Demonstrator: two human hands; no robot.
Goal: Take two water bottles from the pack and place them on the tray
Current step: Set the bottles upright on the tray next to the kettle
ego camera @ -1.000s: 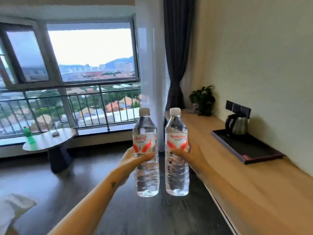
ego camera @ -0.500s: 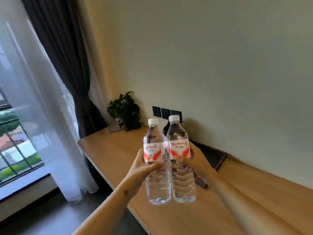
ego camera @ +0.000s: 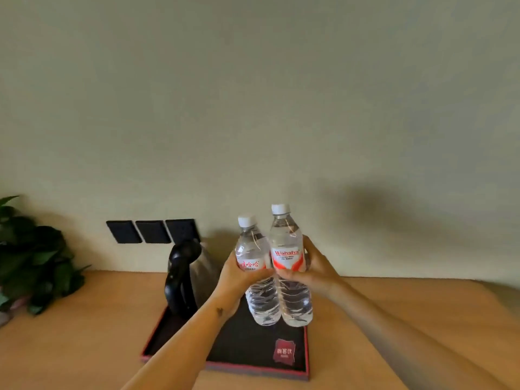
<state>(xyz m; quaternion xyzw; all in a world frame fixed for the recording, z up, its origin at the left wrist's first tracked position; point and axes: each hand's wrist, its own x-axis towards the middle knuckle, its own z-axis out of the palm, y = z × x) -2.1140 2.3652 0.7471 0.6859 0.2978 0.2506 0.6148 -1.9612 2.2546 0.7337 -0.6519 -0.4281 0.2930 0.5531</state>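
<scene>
1. Two water bottles are standing upright side by side over the tray (ego camera: 306,358), their sides touching: the left bottle (ego camera: 257,294) with a white cap and a red-and-white label, and the right bottle (ego camera: 292,294), which is reaching slightly higher.
2. The left hand (ego camera: 235,280) is wrapping its fingers around the left bottle at the label, closed firmly on it.
3. The right hand (ego camera: 315,270) is clasping the right bottle at its label in the same way.
4. Both bottle bases are appearing low over the tray's black surface near its right side; whether they are resting on it cannot be told.
5. A kettle (ego camera: 188,277) with a black handle is sitting on the tray's back left part, just beside the left hand.
6. The red-edged tray is lying on a wooden counter (ego camera: 84,333), with a leafy plant (ego camera: 31,257) at the far left and three dark wall plates (ego camera: 153,231) behind the kettle.
</scene>
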